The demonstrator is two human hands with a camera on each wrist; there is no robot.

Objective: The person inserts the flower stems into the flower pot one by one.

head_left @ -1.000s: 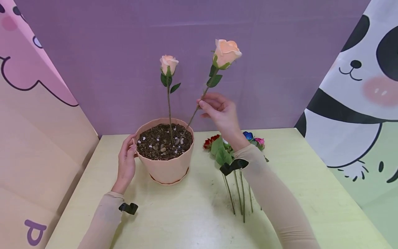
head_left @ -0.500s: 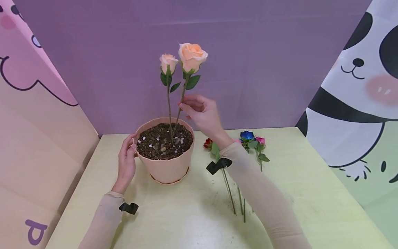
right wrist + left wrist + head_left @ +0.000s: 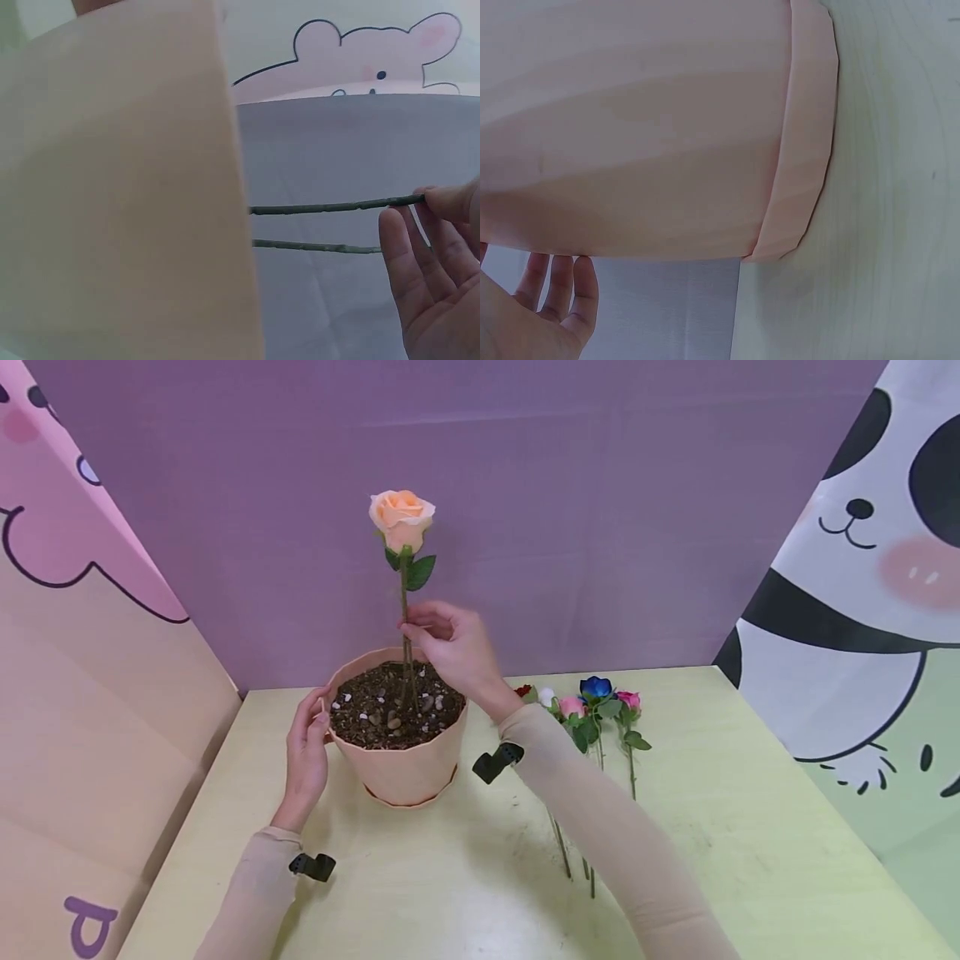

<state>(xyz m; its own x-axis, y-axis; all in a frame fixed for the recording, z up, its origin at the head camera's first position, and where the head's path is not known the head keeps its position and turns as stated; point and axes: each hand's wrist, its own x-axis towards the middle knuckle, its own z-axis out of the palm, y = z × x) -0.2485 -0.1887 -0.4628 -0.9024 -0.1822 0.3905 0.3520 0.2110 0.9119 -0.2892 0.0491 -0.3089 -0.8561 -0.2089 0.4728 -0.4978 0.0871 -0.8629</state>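
Observation:
A peach rose stands almost upright above the pink pot, its stem reaching down to the dark soil. My right hand pinches that stem between thumb and fingers. Two stems show in the right wrist view: the nearer stem is in the pinch, and the other stem passes behind the fingers. The smaller rose's bloom is hidden behind the peach one. On the pot's left side rests my left hand; in the left wrist view its fingertips touch the outer wall.
Several flowers lie on the table to the right, among them a blue rose and a pink one. My right forearm partly covers them. A purple backdrop stands behind the table, with printed panels at both sides.
My right hand has carried the peach rose leftward, from a slant to nearly upright, until it covers the smaller bloom. The left hand stays at the pot.

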